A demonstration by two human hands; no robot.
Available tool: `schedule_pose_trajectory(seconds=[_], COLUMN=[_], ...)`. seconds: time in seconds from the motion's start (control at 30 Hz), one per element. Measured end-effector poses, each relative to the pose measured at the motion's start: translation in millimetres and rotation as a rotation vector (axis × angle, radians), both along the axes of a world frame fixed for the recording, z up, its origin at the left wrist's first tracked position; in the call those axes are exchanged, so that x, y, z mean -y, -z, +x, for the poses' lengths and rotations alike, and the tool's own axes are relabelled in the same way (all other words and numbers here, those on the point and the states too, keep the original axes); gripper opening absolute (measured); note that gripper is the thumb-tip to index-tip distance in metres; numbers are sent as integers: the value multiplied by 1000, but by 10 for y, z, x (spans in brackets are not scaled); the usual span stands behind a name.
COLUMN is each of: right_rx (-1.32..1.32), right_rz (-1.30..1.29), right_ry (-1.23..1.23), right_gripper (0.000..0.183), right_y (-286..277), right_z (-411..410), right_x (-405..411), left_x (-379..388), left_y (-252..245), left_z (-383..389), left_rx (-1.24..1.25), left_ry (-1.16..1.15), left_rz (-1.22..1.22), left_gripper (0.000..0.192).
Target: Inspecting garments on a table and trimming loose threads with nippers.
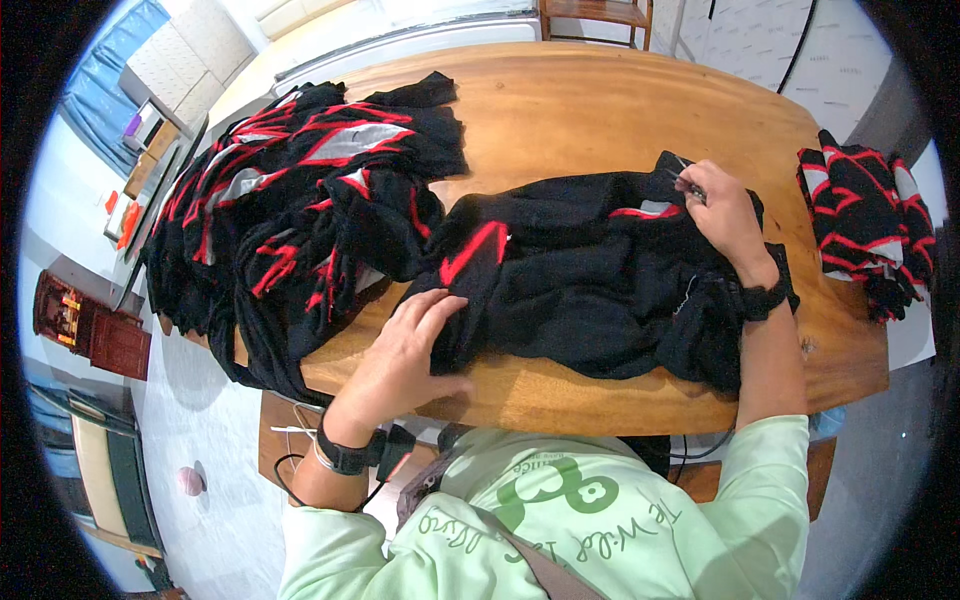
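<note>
A black knitted garment [577,262] with red and grey patches lies spread on the wooden table [615,112] before me. At its left end, my left hand [412,345] is spread with the fingertips at the cloth by a red stripe; it grips nothing. My right hand [716,202] is closed around a small metal tool [690,184], perhaps thread snips, over the garment's upper right part. Its blades are too small to make out well. A loose white thread [686,294] lies on the dark fabric near my right wrist.
A large heap of black, red and grey knitwear [322,165] covers the table's left side and hangs over the edge. Another folded pile [862,217] lies at the far right. A wooden chair [596,13] stands beyond the table, and a pink ball [190,481] is on the floor.
</note>
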State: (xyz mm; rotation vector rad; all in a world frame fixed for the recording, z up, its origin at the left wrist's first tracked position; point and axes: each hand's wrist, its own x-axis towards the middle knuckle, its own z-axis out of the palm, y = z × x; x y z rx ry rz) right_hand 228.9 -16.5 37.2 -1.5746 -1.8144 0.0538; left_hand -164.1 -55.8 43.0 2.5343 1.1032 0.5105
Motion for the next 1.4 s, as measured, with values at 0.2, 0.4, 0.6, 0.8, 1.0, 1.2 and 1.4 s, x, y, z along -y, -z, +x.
schedule_pose_trajectory(seconds=[0.2,0.4,0.6,0.8,1.0,1.2,1.4], right_rx=[93,88,134,221,293,300,298], right_rz=[-54,-61,-72,-176,-220,-274,-273], right_ry=[-70,-80,-111,-162,-183,-183,-181], right_gripper=[13,16,17,19,16,16,17], right_y=[19,28,39,141,254,246,257], right_z=[0,-51,-60,-90,-122,-156,-166], right_x=[7,-7,47,-3,-29,7,15], left_x=[-160,-295,-950,-1354,-1479,-1313,-830], left_y=[108,-177,-59,461,389,-66,-96], left_z=[-178,-229,621,966,640,-542,-886], left_rx=[151,175,186,10,273,891,917], left_ry=[-126,82,183,105,42,-398,-512], left_rz=[-144,-340,3,121,-235,-363,-53], left_gripper=[28,31,27,24,19,17,19])
